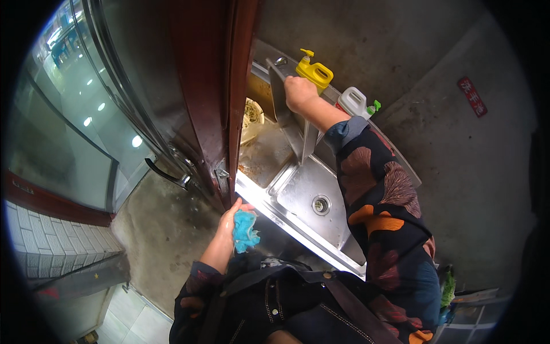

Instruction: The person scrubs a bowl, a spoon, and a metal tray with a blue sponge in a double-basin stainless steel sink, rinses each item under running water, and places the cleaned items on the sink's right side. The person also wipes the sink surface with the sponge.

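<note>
My left hand (225,223), low and left of the sink's front rim, holds a bright blue cloth (245,231) with frayed edges. Over the stainless steel sink (300,187), my right hand (300,93) is closed at the upper edge of a grey, flat panel (281,96), which looks metal and stands on edge between the two basins. My fingers on its far side are hidden. In the right basin, greenish scraps sit in the drain (320,205). A pale bowl (254,112) with food scraps shows in the dirty left basin, partly behind the door frame.
A yellow pump jug (315,72) and a white jug with a green pump (356,102) stand along the sink's back edge. Close on the left are a dark red door frame (241,86) and a black door handle (165,174). A red sign (472,96) bears writing.
</note>
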`<action>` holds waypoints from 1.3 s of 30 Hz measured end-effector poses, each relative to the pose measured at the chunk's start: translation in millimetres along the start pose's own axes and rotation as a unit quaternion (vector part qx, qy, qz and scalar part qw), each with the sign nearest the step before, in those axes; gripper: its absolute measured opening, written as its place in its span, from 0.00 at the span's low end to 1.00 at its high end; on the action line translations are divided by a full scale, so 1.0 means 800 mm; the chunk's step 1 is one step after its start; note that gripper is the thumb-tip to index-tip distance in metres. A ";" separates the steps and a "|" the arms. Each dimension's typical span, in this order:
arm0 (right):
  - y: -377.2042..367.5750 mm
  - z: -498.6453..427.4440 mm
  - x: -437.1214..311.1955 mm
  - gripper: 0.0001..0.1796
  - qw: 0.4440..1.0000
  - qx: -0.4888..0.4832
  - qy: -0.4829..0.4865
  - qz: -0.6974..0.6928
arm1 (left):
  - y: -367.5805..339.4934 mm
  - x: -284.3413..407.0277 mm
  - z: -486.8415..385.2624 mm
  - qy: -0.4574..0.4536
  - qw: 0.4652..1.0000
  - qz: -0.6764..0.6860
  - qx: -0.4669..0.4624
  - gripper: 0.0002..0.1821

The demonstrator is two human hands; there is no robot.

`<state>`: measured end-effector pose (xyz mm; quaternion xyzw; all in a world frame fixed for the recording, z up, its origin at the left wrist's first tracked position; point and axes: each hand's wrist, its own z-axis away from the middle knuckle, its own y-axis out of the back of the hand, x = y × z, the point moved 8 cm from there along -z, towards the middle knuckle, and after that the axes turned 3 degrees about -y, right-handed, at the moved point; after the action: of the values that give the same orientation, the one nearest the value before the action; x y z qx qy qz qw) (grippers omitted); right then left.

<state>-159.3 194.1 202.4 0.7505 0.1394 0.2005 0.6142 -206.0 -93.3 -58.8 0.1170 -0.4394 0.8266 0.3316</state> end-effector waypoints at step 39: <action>-0.424 0.484 0.313 0.16 0.851 -0.181 -0.336 -0.359 | -0.167 -0.029 -0.057 -0.048 0.987 -0.078 0.128 0.12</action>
<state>256.5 43.1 -161.0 0.5449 0.1454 -0.2769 0.7780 -97.0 -14.4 -9.9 0.2320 -0.3346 0.8413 0.3555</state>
